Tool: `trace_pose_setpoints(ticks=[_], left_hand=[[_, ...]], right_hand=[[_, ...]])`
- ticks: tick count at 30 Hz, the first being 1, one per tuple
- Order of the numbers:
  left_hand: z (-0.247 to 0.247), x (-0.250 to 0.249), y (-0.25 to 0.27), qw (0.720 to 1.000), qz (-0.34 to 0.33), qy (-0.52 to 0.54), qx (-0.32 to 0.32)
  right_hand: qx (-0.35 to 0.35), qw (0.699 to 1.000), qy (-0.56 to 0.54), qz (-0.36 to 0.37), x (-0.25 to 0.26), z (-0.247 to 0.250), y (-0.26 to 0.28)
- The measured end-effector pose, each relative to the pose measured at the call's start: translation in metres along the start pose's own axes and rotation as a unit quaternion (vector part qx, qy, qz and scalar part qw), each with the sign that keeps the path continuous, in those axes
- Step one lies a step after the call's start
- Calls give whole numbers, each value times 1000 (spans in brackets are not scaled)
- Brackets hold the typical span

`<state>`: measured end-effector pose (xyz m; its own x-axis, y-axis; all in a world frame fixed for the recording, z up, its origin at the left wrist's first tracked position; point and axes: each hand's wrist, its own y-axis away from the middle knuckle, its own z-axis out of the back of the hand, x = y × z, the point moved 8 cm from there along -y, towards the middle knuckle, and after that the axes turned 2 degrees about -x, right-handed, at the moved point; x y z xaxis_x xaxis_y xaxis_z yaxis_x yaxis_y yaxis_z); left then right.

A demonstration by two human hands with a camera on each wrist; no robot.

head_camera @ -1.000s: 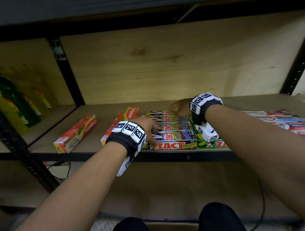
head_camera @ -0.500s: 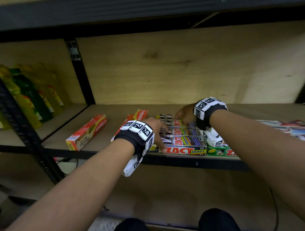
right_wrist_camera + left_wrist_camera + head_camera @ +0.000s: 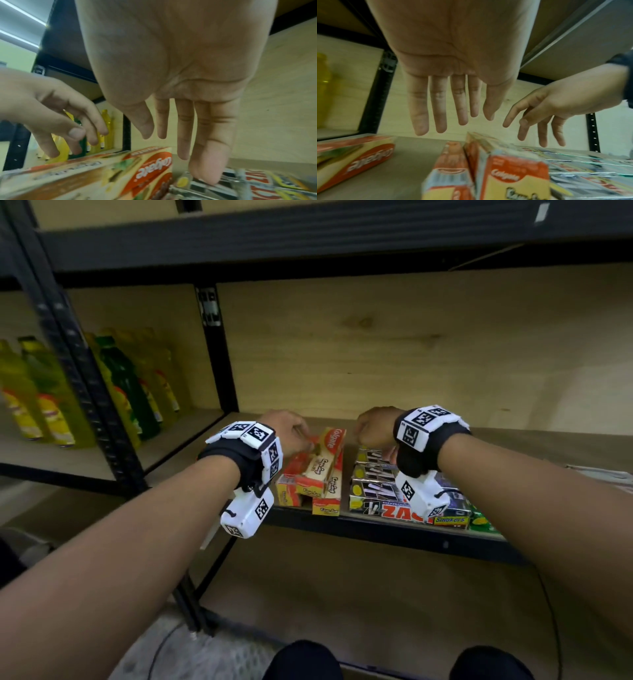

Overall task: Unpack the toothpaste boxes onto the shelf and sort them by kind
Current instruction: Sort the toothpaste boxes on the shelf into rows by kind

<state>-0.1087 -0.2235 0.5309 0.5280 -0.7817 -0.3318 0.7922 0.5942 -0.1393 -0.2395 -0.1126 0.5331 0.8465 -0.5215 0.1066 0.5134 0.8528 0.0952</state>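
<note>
Several red-and-yellow Colgate boxes point(image 3: 323, 470) lie bunched at the shelf's front edge, one propped at a tilt on the others. To their right is a flat stack of silver Zact boxes point(image 3: 387, 491), with a green box point(image 3: 479, 520) beyond it. My left hand point(image 3: 291, 433) hangs over the far end of the Colgate boxes point(image 3: 508, 174) with straight fingers point(image 3: 419, 119), holding nothing. My right hand point(image 3: 373, 428) is beside it, fingers straight; one fingertip point(image 3: 205, 174) touches the top Zact box point(image 3: 257, 180). Another Colgate box point(image 3: 354, 159) lies apart to the left.
Yellow and green bottles point(image 3: 51, 405) fill the bay to the left, behind a black upright point(image 3: 219, 354). The black beam of the upper shelf point(image 3: 308, 237) runs low overhead. White toothpaste boxes point(image 3: 599, 474) lie at the far right. Bare shelf board point(image 3: 513, 446) lies behind the boxes.
Both hands have left the Zact stack and moved left to above the Colgate boxes. My left hand no longer rests on the Zact boxes. The head view has swung left and closer.
</note>
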Motion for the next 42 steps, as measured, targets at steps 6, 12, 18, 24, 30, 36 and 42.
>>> trace_pose_setpoints(ticks=[6,12,18,24,30,36,42], left_hand=[[-12,42,8,997,30,-50,41],[-30,69,16,996,57,-36,50],[-48,67,20,992,77,-51,85],[-58,60,11,990,82,-59,96],[-64,64,6,987,132,25,83],[-57,71,6,984,166,32,63],[-47,84,15,977,193,66,55]], right_hand=[[22,998,-51,-6,36,-14,-5],[55,995,-71,34,69,-36,1],[46,993,-106,22,70,-39,5],[30,983,-179,-13,49,-36,1],[29,967,-251,-39,36,-39,1],[26,958,-280,-58,29,-43,1],[31,953,-295,-67,31,-44,0]])
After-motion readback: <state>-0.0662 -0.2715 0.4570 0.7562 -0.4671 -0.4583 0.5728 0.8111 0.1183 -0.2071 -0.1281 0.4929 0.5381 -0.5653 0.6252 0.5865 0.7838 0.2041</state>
